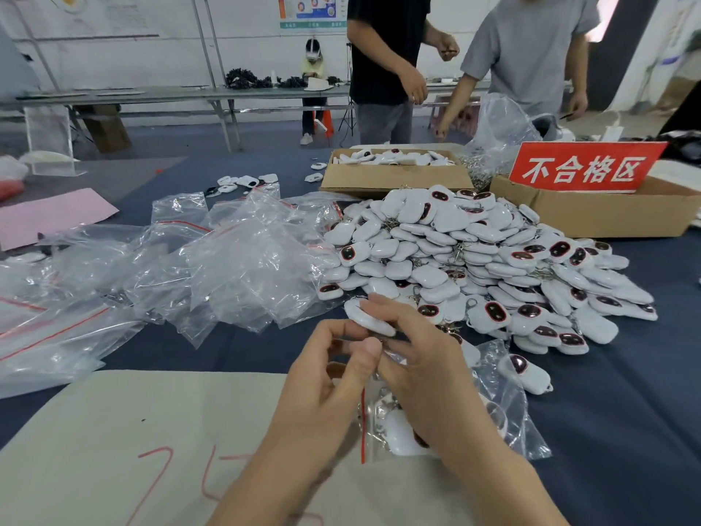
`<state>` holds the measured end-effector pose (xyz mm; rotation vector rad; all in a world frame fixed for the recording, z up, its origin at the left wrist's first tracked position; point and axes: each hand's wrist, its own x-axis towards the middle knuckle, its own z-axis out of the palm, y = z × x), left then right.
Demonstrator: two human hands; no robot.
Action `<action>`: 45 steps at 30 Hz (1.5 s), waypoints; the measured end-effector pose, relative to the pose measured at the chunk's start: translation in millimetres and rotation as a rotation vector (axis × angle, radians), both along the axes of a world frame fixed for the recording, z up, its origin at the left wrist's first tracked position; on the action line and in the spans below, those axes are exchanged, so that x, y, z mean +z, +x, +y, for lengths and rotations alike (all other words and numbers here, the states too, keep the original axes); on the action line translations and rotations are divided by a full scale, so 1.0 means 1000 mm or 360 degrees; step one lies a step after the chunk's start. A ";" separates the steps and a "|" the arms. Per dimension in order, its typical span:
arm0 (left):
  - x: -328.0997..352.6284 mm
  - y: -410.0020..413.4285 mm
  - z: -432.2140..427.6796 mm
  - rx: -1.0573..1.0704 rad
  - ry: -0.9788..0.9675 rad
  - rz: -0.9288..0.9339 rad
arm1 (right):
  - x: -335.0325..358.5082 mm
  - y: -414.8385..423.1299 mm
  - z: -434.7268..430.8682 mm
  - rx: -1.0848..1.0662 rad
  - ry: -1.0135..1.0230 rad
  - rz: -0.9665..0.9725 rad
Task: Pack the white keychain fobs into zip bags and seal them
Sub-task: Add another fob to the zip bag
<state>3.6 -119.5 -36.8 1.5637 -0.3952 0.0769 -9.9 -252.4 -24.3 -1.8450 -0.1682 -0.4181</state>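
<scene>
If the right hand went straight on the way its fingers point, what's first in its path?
The right hand points up and left, pinching a white fob at its fingertips. Past that, the first thing in line looks like the heap of empty zip bags, not the fob pile. Depth is unclear.

The left hand point(326, 389) and right hand point(421, 373) are bare, with short plain fingernails point(370, 349); both forearms point(261, 484) are uncovered too.
</scene>
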 end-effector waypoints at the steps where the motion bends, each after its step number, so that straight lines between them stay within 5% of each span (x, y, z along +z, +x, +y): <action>1: 0.001 0.001 0.000 0.0018 -0.0062 0.0003 | 0.000 0.000 0.001 0.0034 -0.0023 -0.0025; 9: 0.004 0.013 0.010 0.0238 -0.0094 -0.0001 | 0.001 -0.001 0.005 0.0038 0.0195 -0.0003; 16: 0.004 0.011 0.009 0.0065 -0.0158 0.0025 | 0.002 0.002 -0.001 -0.0025 0.0451 0.0161; 26: 0.005 0.010 0.011 0.0090 -0.0007 -0.0058 | 0.009 -0.003 -0.004 0.0187 0.0493 0.0245; 45: 0.002 0.010 0.012 -0.0009 0.0048 -0.0093 | 0.007 -0.001 -0.004 0.0064 0.0571 0.0320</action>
